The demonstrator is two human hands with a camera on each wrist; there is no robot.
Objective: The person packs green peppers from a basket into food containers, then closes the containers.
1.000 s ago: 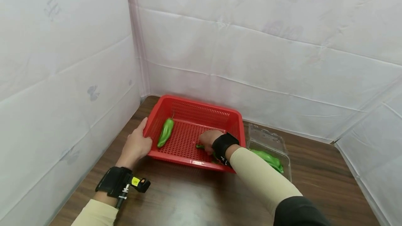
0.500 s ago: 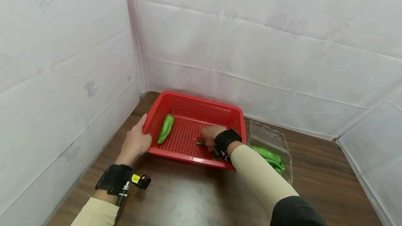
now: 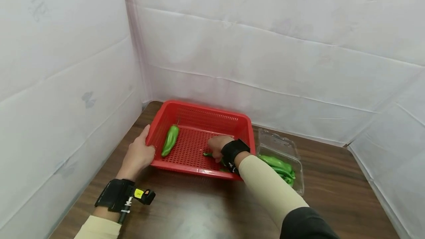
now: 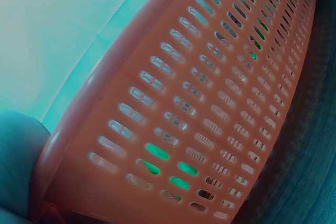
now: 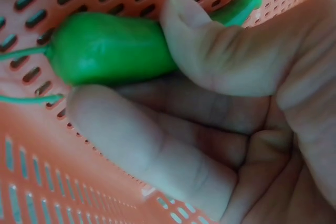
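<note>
My left hand [image 3: 137,154] grips the left side of a red slotted plastic basket [image 3: 206,108], whose wall [image 4: 173,124] fills much of the left wrist view. Inside the basket, my right hand [image 3: 219,145] is low near the front right. Its thumb and fingers pinch a green chili pepper [image 5: 110,48], seen close up in the right wrist view with its stem to the left. A second green stem [image 5: 31,99] pokes out beside the index finger; the rest of it is hidden. Another green chili pepper [image 3: 170,140] lies along the basket's left side.
A clear plastic box [image 3: 279,145] with its lid raised stands right of the basket. Several green peppers [image 3: 279,163] lie in it, partly behind my right forearm. The brown wooden table [image 3: 335,187] meets white sheeted walls [image 3: 265,54] at the back and sides.
The head view has shifted slightly. My left hand keeps its grip on the basket, and my right hand stays low in it around the pepper, with barely any movement.
</note>
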